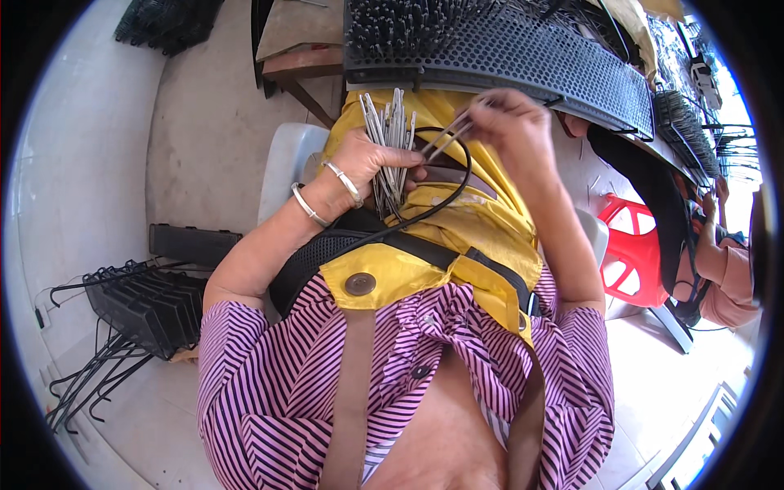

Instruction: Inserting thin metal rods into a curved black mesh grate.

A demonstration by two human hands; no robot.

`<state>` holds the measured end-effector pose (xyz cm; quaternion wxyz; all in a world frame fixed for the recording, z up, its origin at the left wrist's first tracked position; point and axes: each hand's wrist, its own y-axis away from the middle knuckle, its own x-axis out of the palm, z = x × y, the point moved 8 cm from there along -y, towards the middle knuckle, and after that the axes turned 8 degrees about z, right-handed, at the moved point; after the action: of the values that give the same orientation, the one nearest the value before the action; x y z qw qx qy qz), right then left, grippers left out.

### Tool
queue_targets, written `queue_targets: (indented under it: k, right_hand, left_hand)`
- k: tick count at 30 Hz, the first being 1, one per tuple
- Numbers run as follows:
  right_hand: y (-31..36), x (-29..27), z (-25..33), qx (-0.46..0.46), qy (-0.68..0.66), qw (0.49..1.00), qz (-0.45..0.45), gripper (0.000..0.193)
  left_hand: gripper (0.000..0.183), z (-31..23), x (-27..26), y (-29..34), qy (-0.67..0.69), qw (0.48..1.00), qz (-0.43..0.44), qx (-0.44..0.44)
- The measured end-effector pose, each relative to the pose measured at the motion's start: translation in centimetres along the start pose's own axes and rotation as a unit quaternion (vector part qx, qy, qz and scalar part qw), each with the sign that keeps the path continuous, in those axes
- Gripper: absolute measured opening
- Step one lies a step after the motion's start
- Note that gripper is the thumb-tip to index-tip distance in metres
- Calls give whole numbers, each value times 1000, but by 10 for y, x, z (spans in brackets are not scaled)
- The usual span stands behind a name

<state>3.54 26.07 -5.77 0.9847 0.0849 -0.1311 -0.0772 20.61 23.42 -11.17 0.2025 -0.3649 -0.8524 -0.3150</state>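
My left hand (359, 163) is closed around a bundle of slim silver metal pieces (387, 122) above my lap. They stand roughly upright and fan out a little at the top. Just to the right, my right hand (518, 126), slightly blurred, pinches a couple of similar thin metal pieces (449, 140). These slant down toward my left thumb; whether their lower ends touch it I cannot tell. A black cable (468, 175) loops below both hands, across my yellow apron (490, 216).
A dark perforated rack (563, 77) stands ahead, with many upright metal pieces (408, 28) in its left part. Black racks with hooked rods (147, 306) stand at the left. At the right are a red stool (637, 253) and another person (719, 278).
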Motion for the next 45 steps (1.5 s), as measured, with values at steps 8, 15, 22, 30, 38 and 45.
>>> queue_targets:
  k: [8, 15, 22, 30, 38, 45]
  right_hand:
    - [-55, -41, 56, -238, 9, 969, -63, 9]
    - [-71, -30, 64, -311, 78, 947, -33, 11]
    - [-78, -7, 69, -243, 325, 911, -69, 6]
    - [-70, 50, 94, -311, 601, 735, -43, 15]
    - [-57, 44, 87, -342, 611, 709, -82, 15]
    - [-75, 66, 92, -300, 673, 675, 42, 6]
  left_hand:
    - [14, 6, 0, -3, 14, 999, 2, -44]
    - [14, 6, -1, -2, 34, 998, 7, -44]
    - [14, 7, -1, -4, 36, 998, 10, -49]
    - [12, 11, -7, -3, 38, 997, -7, -65]
    - [16, 11, -2, -1, 92, 992, 38, -75]
    - [22, 17, -4, -4, 99, 988, 71, -96]
